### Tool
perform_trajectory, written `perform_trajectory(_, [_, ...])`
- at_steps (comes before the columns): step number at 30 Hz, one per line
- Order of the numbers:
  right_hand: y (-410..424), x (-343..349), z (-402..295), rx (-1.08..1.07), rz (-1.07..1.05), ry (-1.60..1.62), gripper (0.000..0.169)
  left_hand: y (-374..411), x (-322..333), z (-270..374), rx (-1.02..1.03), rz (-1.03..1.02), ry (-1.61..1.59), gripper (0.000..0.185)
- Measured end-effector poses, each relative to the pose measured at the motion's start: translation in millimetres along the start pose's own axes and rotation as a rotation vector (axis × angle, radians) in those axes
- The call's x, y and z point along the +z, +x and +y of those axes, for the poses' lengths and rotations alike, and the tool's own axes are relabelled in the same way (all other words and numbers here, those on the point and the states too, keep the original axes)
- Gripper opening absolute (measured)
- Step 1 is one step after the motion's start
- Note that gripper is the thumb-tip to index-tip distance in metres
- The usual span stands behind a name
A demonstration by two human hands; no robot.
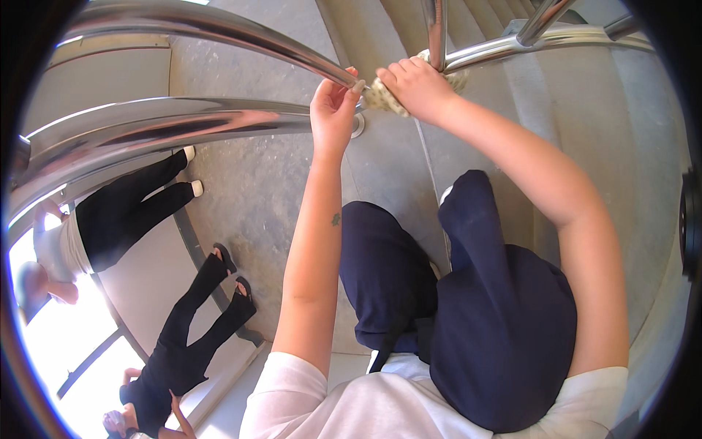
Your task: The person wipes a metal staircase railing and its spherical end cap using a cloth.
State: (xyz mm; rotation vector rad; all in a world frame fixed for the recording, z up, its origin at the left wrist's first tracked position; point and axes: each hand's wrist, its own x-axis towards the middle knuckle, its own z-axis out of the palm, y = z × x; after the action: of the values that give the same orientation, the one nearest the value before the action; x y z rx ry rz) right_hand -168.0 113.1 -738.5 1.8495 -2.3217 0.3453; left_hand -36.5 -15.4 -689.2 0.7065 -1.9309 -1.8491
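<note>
My left hand (335, 107) has its thumb and fingertips around the lower end of a slim, shiny metal railing bar (285, 52). Just to its right, my right hand (419, 88) presses a pale, dark-flecked cloth (384, 100) against the railing. That hand is beside the foot of a metal upright (437, 38), where it meets a lower metal rail (482, 55). Part of the cloth shows beyond my knuckles; the metal under it is hidden. The hands are close together, in front of my bent knees.
A thick polished tube (164, 118) runs left from a round floor flange (357, 126). Concrete stairs (378, 33) rise at the top. Two people in black trousers (131, 208) stand at the left on the concrete floor (247, 181), near bright windows (71, 340).
</note>
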Motion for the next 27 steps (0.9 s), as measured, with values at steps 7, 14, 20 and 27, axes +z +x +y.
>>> perform_trajectory(7, [-1.2, 21.7, -70.1, 0.379, 0.358, 0.729, 0.057, -41.6, -10.9, 3.6, -0.054, 0.029, -0.016, 0.038])
perform_trajectory(14, [15.1, 11.0, -55.7, 0.387, 0.273, 1.21, 0.05, -76.7, -9.8, -8.9, -0.067, 0.132, 0.079, 0.041])
perform_trajectory(20, [41.9, -58.5, -59.6, 0.164, 0.423, 1.14, 0.059, -75.3, -27.1, -102.1, 0.203, 0.061, 1.018, 0.059])
perform_trajectory(27, [25.4, -10.3, -48.5, 0.166, 0.296, 1.087, 0.054, -79.9, -24.9, -138.5, 0.051, -0.061, 1.164, 0.073])
